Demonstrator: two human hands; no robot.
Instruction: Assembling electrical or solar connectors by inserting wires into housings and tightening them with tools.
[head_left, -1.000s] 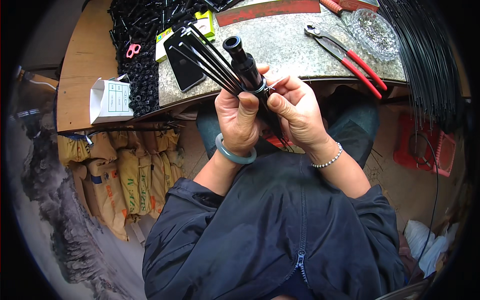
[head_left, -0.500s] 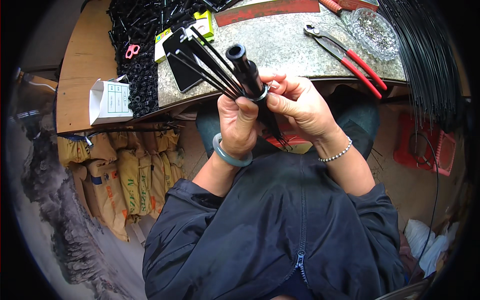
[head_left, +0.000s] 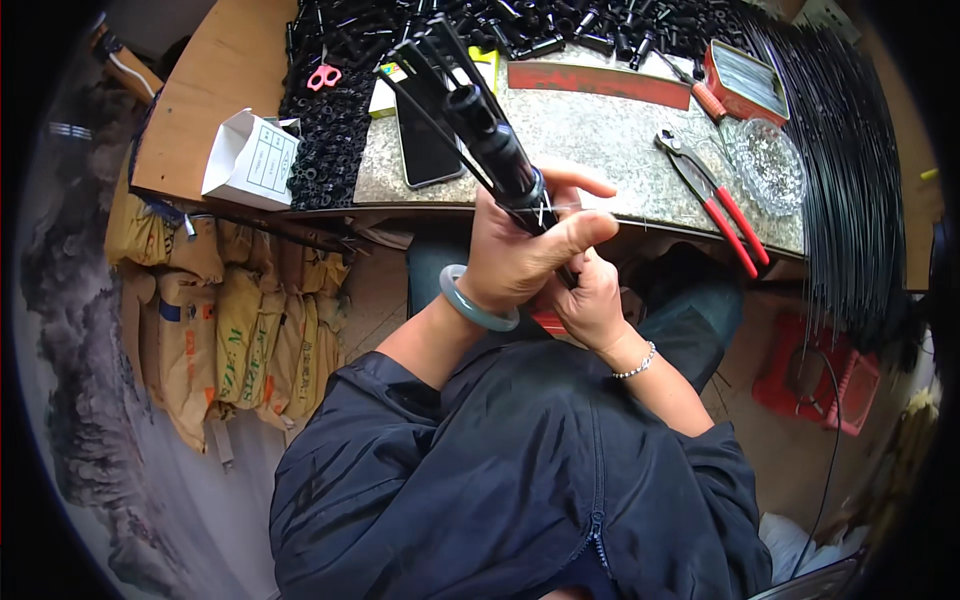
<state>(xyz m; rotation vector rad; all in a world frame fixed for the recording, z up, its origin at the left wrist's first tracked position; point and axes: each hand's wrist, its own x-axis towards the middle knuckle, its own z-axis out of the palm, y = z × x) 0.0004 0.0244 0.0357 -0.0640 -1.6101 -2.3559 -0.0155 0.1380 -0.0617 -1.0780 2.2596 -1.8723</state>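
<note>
My left hand (head_left: 505,250) is wrapped round a bundle of thin black rods (head_left: 462,55) with a black tubular piece (head_left: 498,155) among them. The bundle tilts up toward the upper left. A thin silvery wire (head_left: 541,212) crosses the tube by a pale ring, its ends sticking out near my left thumb. Below, my right hand (head_left: 595,305) is closed at the lower part of the bundle, beneath the left thumb. The left hand partly hides that grip.
Red-handled pliers (head_left: 715,205), a clear glass bowl (head_left: 768,165), a red tin (head_left: 745,82) and a phone (head_left: 425,145) lie on the bench. Long black rods (head_left: 850,180) hang over its right edge. A white box (head_left: 250,160) and pink scissors (head_left: 323,76) are left, near heaped black parts (head_left: 325,150).
My right hand has moved from the ring by the tube down to the lower bundle. My left hand now grips higher, with its thumb pointing right. The view has shifted, showing more bench.
</note>
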